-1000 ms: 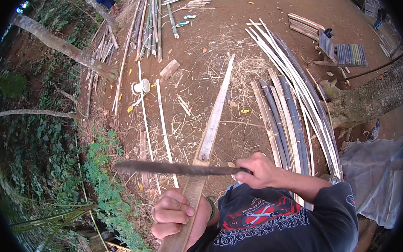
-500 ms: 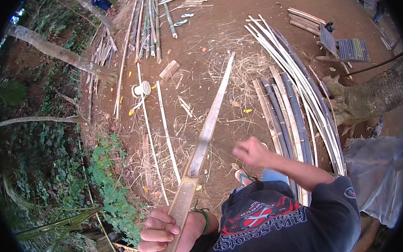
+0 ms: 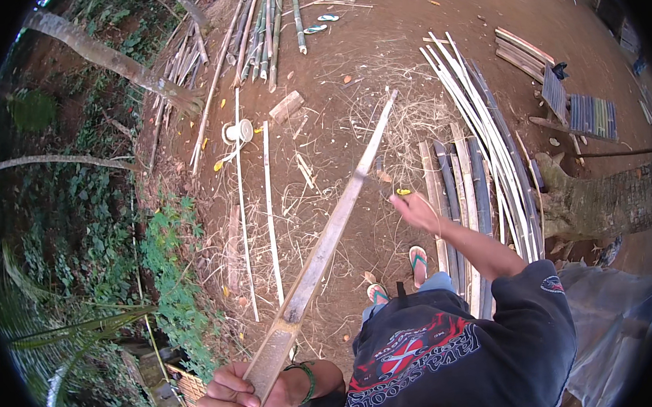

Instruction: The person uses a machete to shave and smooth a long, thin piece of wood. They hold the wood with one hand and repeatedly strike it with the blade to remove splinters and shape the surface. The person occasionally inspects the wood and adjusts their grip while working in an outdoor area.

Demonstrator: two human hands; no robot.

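A long, split bamboo strip slants from the lower left up toward the middle, its pale inner face upward. Around its near end, my left hand is closed, fingers wrapped underneath and a green cord band at the wrist. My right hand is closed to the right of the strip, apart from it. Whatever it grips is too thin and blurred to name. A dark smudge crosses the strip's upper part, up and left of that hand. Curly shavings lie on the ground past the strip's far end.
Split bamboo pieces and long pale strips lie at the right, near a tree trunk. Bamboo poles are piled at the far left. A spool, wood block and green plants are on the left.
My right hand has moved farther out along the strip, and the dark smudge has shifted toward its far end. My left hand and the near end are lower and farther left.
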